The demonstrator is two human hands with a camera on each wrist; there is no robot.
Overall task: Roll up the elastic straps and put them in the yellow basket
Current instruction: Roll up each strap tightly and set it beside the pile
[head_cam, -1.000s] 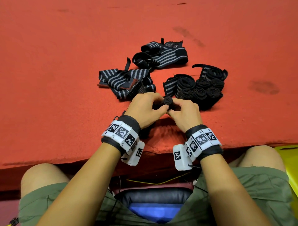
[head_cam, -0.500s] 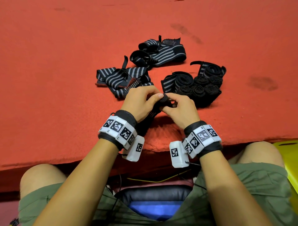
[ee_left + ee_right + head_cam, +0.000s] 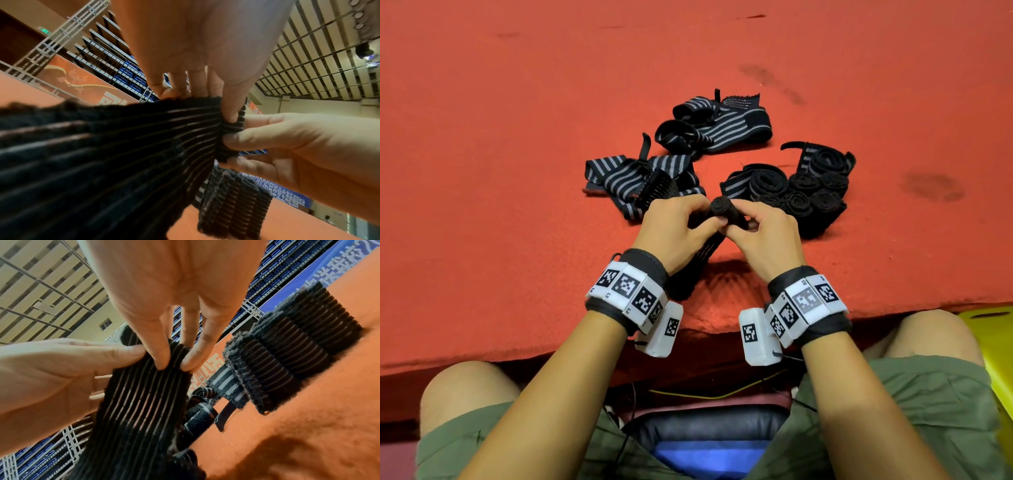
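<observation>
While two striped loose straps (image 3: 640, 178) lie left on the red desk (image 3: 482, 154), left hand (image 3: 671, 229) and right hand (image 3: 767, 236) both pinch a half-rolled strap (image 3: 724, 210); finished rolls (image 3: 808, 192) sit right, yellow basket (image 3: 996, 349) far right, nothing visibly binned.

Right ahead of my knuckles sits the cluster of rolled straps (image 3: 808, 192), just beyond my right hand (image 3: 767, 236); loose striped straps (image 3: 637, 178) crowd in beyond my left hand (image 3: 674, 229). Bare red mat (image 3: 482, 205) runs wide on both sides.
</observation>
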